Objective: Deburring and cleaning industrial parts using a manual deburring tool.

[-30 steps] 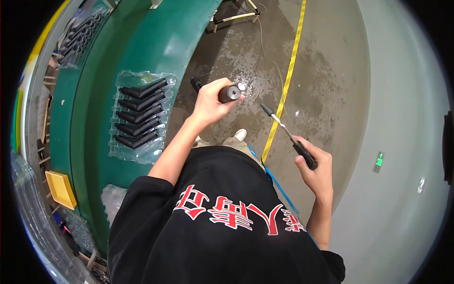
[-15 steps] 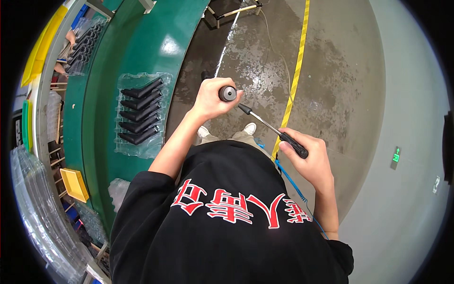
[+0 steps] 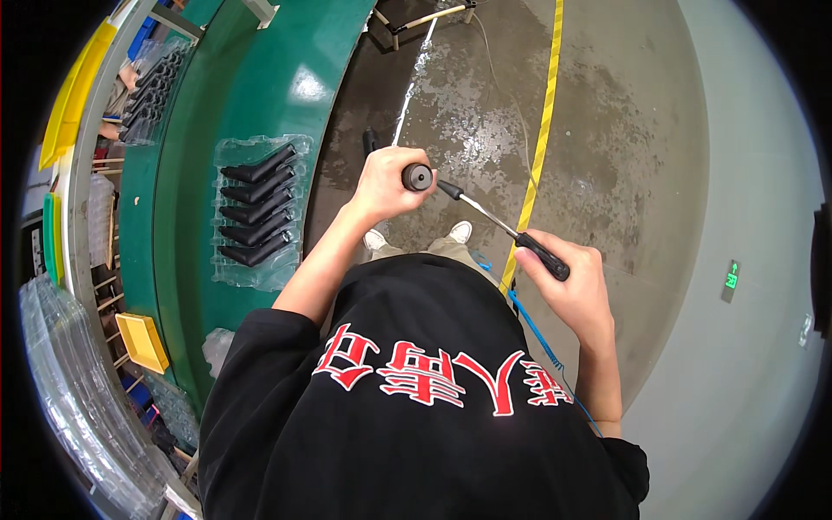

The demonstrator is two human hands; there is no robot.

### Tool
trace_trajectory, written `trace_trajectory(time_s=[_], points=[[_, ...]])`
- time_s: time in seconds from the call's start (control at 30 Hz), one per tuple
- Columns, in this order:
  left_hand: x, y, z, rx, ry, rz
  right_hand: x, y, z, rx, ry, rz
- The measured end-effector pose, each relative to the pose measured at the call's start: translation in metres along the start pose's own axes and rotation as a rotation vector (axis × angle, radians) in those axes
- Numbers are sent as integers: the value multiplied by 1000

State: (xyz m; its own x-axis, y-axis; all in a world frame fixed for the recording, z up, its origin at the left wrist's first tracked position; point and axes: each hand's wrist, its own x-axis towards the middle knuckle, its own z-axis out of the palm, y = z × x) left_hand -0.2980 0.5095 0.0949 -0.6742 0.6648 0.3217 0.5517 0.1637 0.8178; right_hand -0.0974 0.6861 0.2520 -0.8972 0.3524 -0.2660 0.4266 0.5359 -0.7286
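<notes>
My left hand [image 3: 390,184] is closed around a black bent tube part [image 3: 371,140]. One end pokes out past the knuckles. The other, a round end with a metallic centre, faces up beside my thumb. My right hand [image 3: 568,277] grips the black handle of a screwdriver-like tool [image 3: 490,217] with a thin metal shaft and a black cone-shaped tip. That tip points at the round end and lies close beside it; whether they touch I cannot tell. My left fingers hide the middle of the tube part.
On the green bench [image 3: 269,95] to the left, a clear plastic tray [image 3: 290,269] holds several similar black bent parts [image 3: 256,212]. A yellow bin [image 3: 143,342] and stacked clear trays [image 3: 78,390] stand farther left. Another person's hand [image 3: 128,76] is beyond. A blue coiled cord [image 3: 537,334] hangs by my right arm.
My right hand and the tool have shifted slightly right and down. My left hand keeps its hold on the tube part, nearly still.
</notes>
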Motion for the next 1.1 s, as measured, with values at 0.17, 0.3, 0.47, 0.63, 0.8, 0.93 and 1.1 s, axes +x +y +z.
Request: trace_trajectory(time_s=[0.17,0.3,0.47,0.63,0.8,0.93,1.1], points=[[-7,2,5,23,-23,2,2,-7,7,-36,-25,3],[-9,6,4,35,0,31,3,-10,8,-51,-28,9],[-11,8,0,61,13,67,1,-12,7,-91,-44,58],[-15,7,-1,113,-7,44,-1,-15,10,-67,-53,36],[-17,7,1,96,14,42,-2,-16,11,-76,-42,53],[-20,5,0,115,-7,38,-5,-18,13,-56,-76,38],[-19,3,0,104,13,21,-3,-17,14,-72,-5,63]])
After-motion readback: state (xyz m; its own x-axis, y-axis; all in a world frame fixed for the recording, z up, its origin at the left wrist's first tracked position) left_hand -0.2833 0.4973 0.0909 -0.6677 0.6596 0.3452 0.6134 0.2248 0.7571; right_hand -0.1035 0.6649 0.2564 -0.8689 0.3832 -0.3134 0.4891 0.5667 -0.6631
